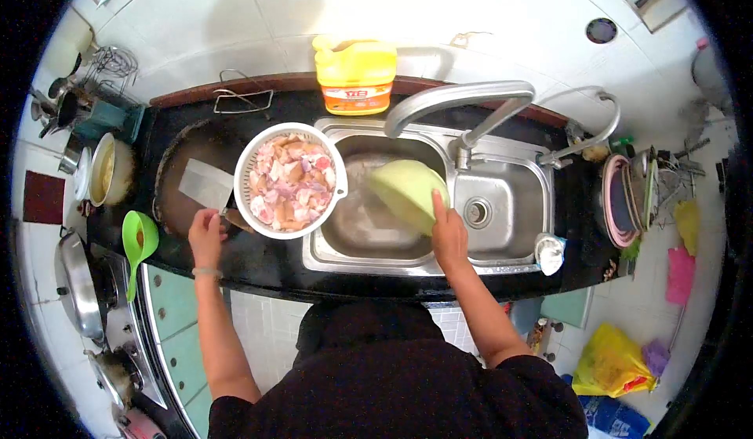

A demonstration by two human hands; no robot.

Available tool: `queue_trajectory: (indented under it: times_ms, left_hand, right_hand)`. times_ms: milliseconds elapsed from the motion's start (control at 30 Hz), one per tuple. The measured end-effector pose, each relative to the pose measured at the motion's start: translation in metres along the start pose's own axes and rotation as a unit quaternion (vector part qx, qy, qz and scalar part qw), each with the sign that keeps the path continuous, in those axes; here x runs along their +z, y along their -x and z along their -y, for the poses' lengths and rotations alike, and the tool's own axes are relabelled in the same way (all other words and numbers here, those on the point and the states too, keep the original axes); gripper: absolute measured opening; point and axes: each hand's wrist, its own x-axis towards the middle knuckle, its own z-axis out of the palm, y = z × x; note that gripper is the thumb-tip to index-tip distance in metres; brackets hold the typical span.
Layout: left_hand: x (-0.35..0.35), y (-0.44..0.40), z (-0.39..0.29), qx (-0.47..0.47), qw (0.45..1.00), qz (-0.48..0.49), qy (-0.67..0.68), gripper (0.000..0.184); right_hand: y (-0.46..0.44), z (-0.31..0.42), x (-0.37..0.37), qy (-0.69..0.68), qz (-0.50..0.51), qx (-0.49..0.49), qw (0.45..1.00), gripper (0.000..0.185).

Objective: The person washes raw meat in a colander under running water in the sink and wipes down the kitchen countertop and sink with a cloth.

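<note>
Right grip closed on the near rim of the green bowl, center of frame, tilted over the left sink basin. To handle it well, we want a firm pinch on the rim, as 1 hand carries the load and a wet edge could slip. We'd hold it low and inside the basin, clear of the faucet and angled away from the white colander, so drips miss the meat pieces. Left grip, left of center, sits near the cleaver; we can't tell if it's gripping anything, so mind the edge.

Looks: bowl is pale yellow-green, round, motion-blurred; contents unclear to us. Colander is round, slotted, heaped with raw pink, white and tan chunks, on the bench beside the sink.
</note>
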Motion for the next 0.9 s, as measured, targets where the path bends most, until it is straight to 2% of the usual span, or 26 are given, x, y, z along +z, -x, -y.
queue_trajectory:
  times_ms: [33,67,133,167,200,233,267,300,333,367,400,467,567,633,667,700,733,800,833,867,900]
  left_hand:
    - [-0.005,0.001,0.008,0.020,1.000,0.002,-0.003,0.012]
    - [-0.006,0.002,0.015,0.041,0.999,0.007,-0.005,0.012]
    - [-0.009,0.007,0.017,0.024,1.000,0.004,-0.003,0.012]
    - [-0.012,0.011,0.018,0.023,1.000,0.006,-0.004,0.012]
    - [-0.014,0.015,0.017,0.021,1.000,0.004,-0.005,0.012]
    - [-0.015,0.018,0.018,0.025,1.000,0.006,-0.003,0.012]
    - [-0.017,0.022,0.020,0.022,1.000,0.001,0.003,0.012]
    - [-0.019,0.025,0.021,0.018,1.000,-0.006,0.008,0.012]
    - [-0.018,0.027,0.023,0.017,1.000,-0.010,0.008,0.012]
    - [-0.017,0.030,0.028,0.008,1.000,-0.013,0.022,0.012]
    - [-0.019,0.033,0.030,-0.001,0.999,-0.016,0.035,0.012]
    - [-0.015,0.040,0.018,-0.012,0.999,-0.016,0.036,0.009]
    - [-0.006,0.044,0.011,-0.012,1.000,-0.019,0.019,0.009]
    - [-0.005,0.046,0.005,0.014,1.000,-0.005,-0.010,0.011]
    - [-0.003,0.046,0.003,-0.009,1.000,-0.004,0.011,0.012]
    - [-0.001,0.048,-0.001,-0.007,1.000,-0.008,0.015,0.013]
    - [-0.001,0.049,-0.002,-0.005,1.000,-0.009,0.019,0.013]
    - [-0.005,0.044,0.008,-0.013,1.000,-0.002,0.027,0.014]
    - [-0.005,0.042,0.009,-0.012,1.000,-0.001,0.020,0.014]
    - [-0.006,0.040,0.011,-0.012,1.000,0.002,0.012,0.015]
    - [-0.007,0.037,0.013,-0.012,1.000,0.003,0.012,0.015]
  right_hand:
    - [0.009,-0.004,-0.013,-0.015,-0.057,-0.059,0.997,0.065]
    - [0.017,-0.011,-0.027,-0.005,-0.060,-0.051,0.997,0.065]
    - [0.032,-0.026,-0.056,-0.018,-0.073,-0.123,0.990,0.061]
    - [0.041,-0.031,-0.066,-0.039,-0.090,-0.081,0.992,0.059]
    - [0.054,-0.049,-0.067,0.005,-0.057,-0.011,0.998,0.053]
    - [0.065,-0.072,-0.056,-0.104,-0.158,0.020,0.982,0.045]
    - [0.076,-0.083,-0.061,-0.088,-0.196,0.077,0.973,0.041]
    - [0.088,-0.093,-0.060,-0.196,-0.248,0.179,0.932,0.041]
    - [0.100,-0.111,-0.058,-0.207,-0.231,0.276,0.910,0.041]
    - [0.109,-0.135,-0.046,-0.203,-0.247,0.333,0.887,0.041]
    - [0.106,-0.141,-0.044,-0.255,-0.275,0.313,0.873,0.042]
    - [0.095,-0.153,-0.038,-0.393,-0.220,0.418,0.789,0.043]
    - [0.069,-0.177,-0.002,-0.467,-0.156,0.498,0.714,0.032]
    - [0.053,-0.192,0.022,-0.492,-0.083,0.527,0.688,0.030]
    - [0.053,-0.202,0.035,-0.495,-0.039,0.541,0.679,0.029]
    - [0.057,-0.209,0.052,-0.528,-0.046,0.558,0.639,0.025]
    - [0.065,-0.216,0.060,-0.531,-0.041,0.556,0.638,0.025]
    - [0.075,-0.224,0.067,-0.588,-0.038,0.556,0.587,0.027]
    - [0.072,-0.216,0.051,-0.538,0.020,0.558,0.632,0.025]
    - [0.070,-0.206,0.037,-0.537,0.020,0.558,0.632,0.025]
    - [0.062,-0.179,0.015,-0.333,0.030,0.557,0.760,0.025]
